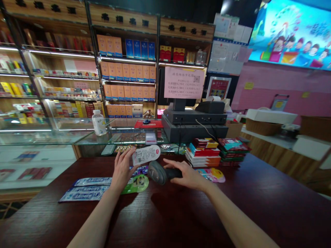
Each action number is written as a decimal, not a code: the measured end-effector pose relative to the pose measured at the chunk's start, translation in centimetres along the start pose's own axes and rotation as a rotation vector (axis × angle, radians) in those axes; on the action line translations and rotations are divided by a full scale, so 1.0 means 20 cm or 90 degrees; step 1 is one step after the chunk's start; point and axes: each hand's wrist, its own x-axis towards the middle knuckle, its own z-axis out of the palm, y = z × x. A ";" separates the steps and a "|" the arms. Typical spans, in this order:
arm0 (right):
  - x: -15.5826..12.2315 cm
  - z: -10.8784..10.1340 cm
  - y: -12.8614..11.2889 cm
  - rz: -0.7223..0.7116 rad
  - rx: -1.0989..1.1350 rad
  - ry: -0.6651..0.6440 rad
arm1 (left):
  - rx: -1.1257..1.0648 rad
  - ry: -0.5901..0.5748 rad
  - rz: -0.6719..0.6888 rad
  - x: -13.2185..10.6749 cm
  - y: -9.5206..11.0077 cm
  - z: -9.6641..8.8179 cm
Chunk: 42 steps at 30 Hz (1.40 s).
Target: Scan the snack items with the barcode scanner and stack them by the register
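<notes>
My left hand (123, 169) pinches a white rounded-end package (147, 154) by its left end, its printed side with a barcode facing me. My right hand (187, 175) is wrapped round the handle of a dark barcode scanner (157, 173), whose head points left, just below the package. Under my left hand lie a green panda-printed package (139, 183) and a purple package (141, 170). Farther left are blue-and-white long packets (86, 189) side by side. A pink-and-yellow package (213, 175) rests beyond my right wrist.
Stacked boxes (203, 151) and dark red packs (234, 150) stand at the back right of the brown table (155, 220). Behind are a cash register (193, 119), a glass counter (121, 132) and a white bottle (99, 123). A cable runs down near the stacks.
</notes>
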 end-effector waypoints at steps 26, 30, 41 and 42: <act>0.11 0.16 0.18 0.160 0.323 0.311 | -0.087 0.044 0.066 0.05 0.09 0.01; 0.18 0.13 0.20 0.169 0.417 0.309 | -0.102 0.037 0.098 0.05 0.14 0.02; 0.15 0.13 0.24 0.152 0.469 0.342 | -0.119 0.025 0.085 0.06 0.18 0.07; 0.15 0.13 0.24 0.151 0.471 0.351 | -0.119 0.021 0.064 0.06 0.18 0.07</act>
